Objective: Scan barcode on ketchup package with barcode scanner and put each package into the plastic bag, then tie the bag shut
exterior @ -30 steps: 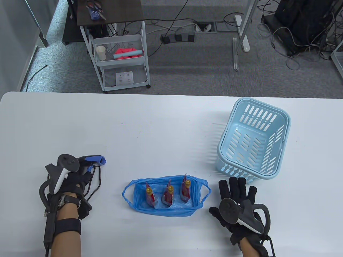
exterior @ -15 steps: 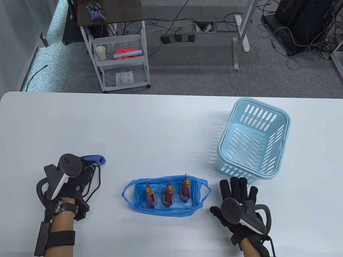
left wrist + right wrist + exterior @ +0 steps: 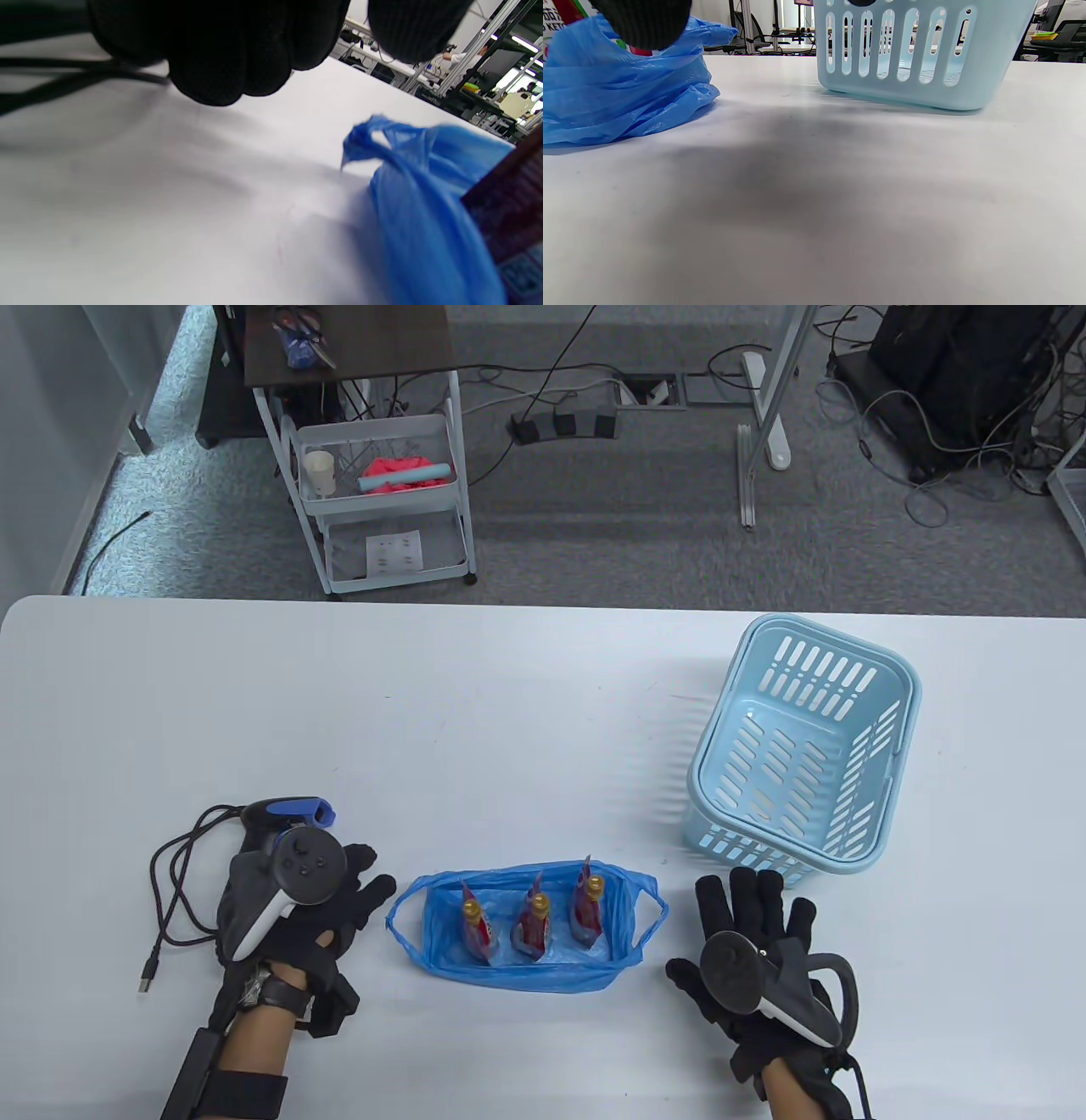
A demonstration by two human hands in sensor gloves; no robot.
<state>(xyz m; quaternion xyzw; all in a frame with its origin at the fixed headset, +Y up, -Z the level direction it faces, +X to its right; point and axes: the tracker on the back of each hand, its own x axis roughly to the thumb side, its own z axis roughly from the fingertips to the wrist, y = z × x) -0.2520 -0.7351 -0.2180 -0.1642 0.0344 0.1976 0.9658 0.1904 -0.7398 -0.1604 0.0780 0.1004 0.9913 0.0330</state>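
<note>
Off the barcode scanner [image 3: 284,814] comes the left hand [image 3: 293,912], now released beside the plastic bag [image 3: 526,976], fingers spread toward its near handle. Right hand [image 3: 751,950] lies flat and relaxed on the bench [image 3: 509,712]. Three ketchup packages [image 3: 530,920] stand in the bag; scanner lies behind the left hand, basket [image 3: 802,746] beyond the right.

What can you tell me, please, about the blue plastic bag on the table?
The plastic bag is thin, crinkled blue film with a loop handle at each end. It lies on the white table, mouth open and untied, walls slumped low. Three red ketchup packages stand upright in a row inside. It sits between the two hands; the left hand is close to its left handle, but no hand grips it. The light blue basket stands apart from it.
</note>
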